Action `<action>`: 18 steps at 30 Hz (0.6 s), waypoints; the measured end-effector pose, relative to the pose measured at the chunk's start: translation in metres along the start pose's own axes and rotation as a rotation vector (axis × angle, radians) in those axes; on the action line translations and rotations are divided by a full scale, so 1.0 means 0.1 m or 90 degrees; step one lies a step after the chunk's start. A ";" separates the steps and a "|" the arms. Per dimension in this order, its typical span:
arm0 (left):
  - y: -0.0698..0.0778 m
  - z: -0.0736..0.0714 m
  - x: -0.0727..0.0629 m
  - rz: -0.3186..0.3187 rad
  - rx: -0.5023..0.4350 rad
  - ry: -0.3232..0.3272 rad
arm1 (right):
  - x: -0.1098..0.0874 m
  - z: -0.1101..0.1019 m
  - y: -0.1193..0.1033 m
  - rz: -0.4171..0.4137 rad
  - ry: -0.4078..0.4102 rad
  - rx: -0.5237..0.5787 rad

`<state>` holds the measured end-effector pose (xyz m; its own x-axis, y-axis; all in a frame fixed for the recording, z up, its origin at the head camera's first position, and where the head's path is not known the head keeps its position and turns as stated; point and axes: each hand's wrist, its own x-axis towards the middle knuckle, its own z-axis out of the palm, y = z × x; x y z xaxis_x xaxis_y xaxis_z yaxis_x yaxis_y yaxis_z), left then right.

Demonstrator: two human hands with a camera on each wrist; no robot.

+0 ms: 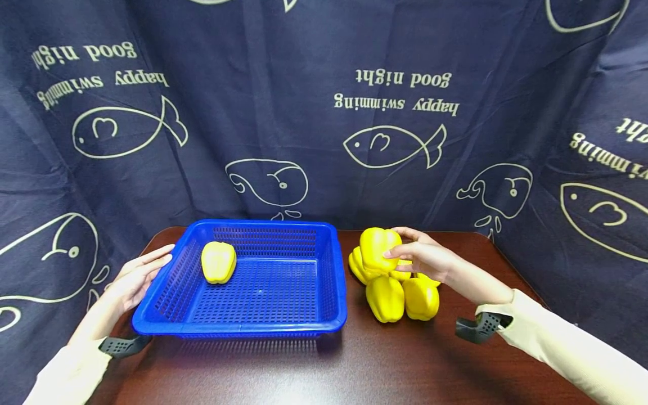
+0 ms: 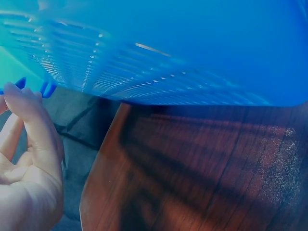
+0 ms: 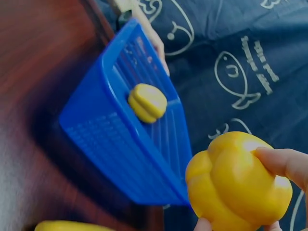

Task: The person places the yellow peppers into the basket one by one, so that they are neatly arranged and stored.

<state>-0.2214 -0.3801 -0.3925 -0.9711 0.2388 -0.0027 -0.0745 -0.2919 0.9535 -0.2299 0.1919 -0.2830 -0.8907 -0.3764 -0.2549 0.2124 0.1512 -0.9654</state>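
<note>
In the head view, my right hand (image 1: 424,255) grips a yellow bell pepper (image 1: 377,247) between thumb and fingers, raised above a pile of other peppers. The right wrist view shows this held pepper (image 3: 236,183) up close, its lobed end toward the camera. My left hand (image 1: 134,281) holds the left rim of a blue plastic basket (image 1: 240,328); the left wrist view shows bent fingers (image 2: 36,115) at the edge. One yellow pepper (image 1: 219,262) lies inside the basket, near its left wall.
Several yellow peppers, among them a front one (image 1: 386,299) and one beside it (image 1: 421,299), lie right of the basket on the brown wooden table (image 1: 405,360). A dark blue curtain (image 1: 314,112) with fish drawings hangs behind and at both sides.
</note>
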 end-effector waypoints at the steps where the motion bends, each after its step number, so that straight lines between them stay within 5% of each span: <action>1: 0.00 0.00 0.00 0.001 0.001 0.002 | 0.02 0.04 -0.01 0.002 0.002 -0.005; 18: -0.02 0.03 -0.01 0.017 -0.010 -0.006 | 0.38 0.68 -0.09 -0.004 0.020 0.039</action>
<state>-0.2195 -0.3775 -0.3932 -0.9704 0.2401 0.0252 -0.0526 -0.3120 0.9486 -0.2384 0.1143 -0.2876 -0.9037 -0.3486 -0.2487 0.2309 0.0922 -0.9686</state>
